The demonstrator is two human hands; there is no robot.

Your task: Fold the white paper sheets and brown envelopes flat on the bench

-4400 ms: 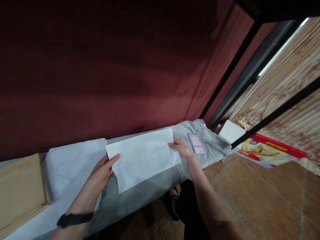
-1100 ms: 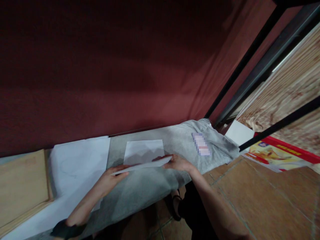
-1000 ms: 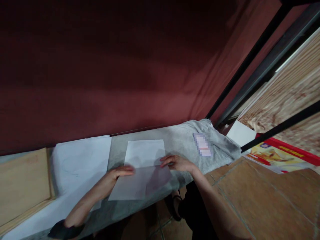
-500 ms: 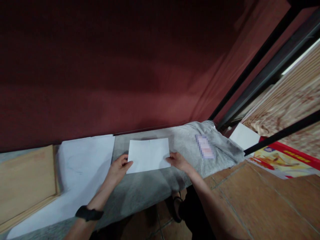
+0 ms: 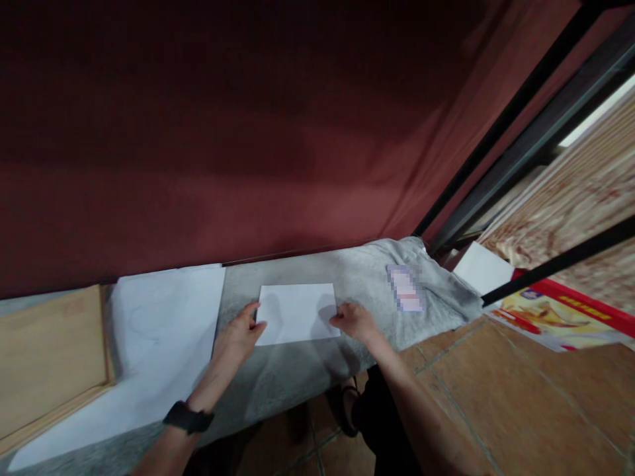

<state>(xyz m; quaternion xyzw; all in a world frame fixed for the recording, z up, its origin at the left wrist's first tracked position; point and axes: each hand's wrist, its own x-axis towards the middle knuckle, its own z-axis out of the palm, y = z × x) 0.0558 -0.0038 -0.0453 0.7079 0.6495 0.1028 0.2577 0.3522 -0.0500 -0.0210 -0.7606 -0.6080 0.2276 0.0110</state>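
A white sheet of paper (image 5: 297,314) lies wider than tall over the grey cloth, low against it or flat on it. My left hand (image 5: 241,336) is closed at its left edge, thumb on top and fingers at the side. At the opposite edge my right hand (image 5: 356,322) pinches the paper, its thumb and fingers pressed together. Shadows of both hands fall on the sheet. A black band (image 5: 188,418) circles my left wrist.
Large white sheets (image 5: 166,324) lie on the grey cloth (image 5: 278,377) at left, beside a stack of brown envelopes (image 5: 52,357). A blurred pinkish rectangle (image 5: 405,288) is at right. Black bars (image 5: 501,122) and a red-and-yellow box (image 5: 555,311) stand farther right.
The paper has come down closer to the grey cloth, and its far edge has shifted slightly toward me. Both hands have stayed at its side edges.
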